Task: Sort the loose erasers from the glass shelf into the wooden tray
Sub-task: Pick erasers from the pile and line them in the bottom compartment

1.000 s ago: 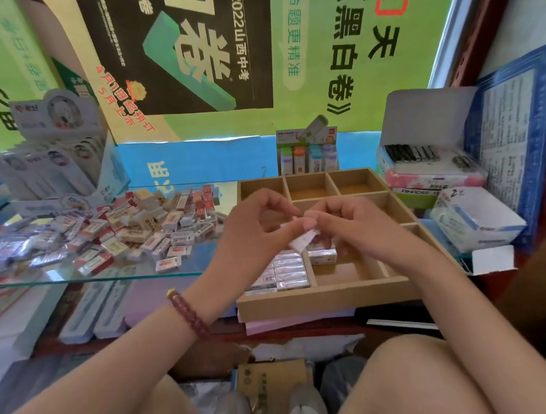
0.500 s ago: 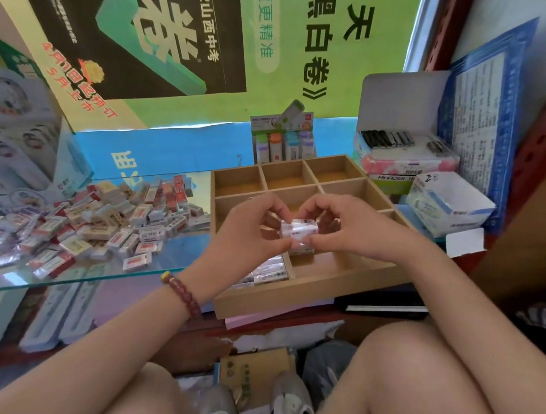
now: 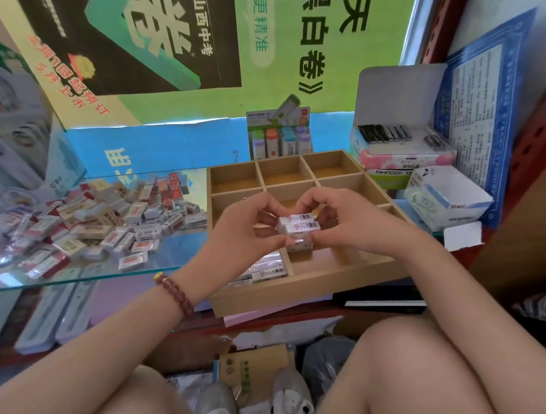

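Glass shelf on the left carries the loose pile of erasers, well apart from both hands. Rightward, the left hand pinches one end of a small stack of wrapped erasers. The right hand pinches the other end, and both have their fingers curled in. The stack's long axis runs left to right. It hangs over the tray, about above the divider between the near-left cell, which holds a row, and the near-middle cell. Both hands are equally near, so I judge the stack should go straight down. Whether the lowest eraser is held I cannot tell.
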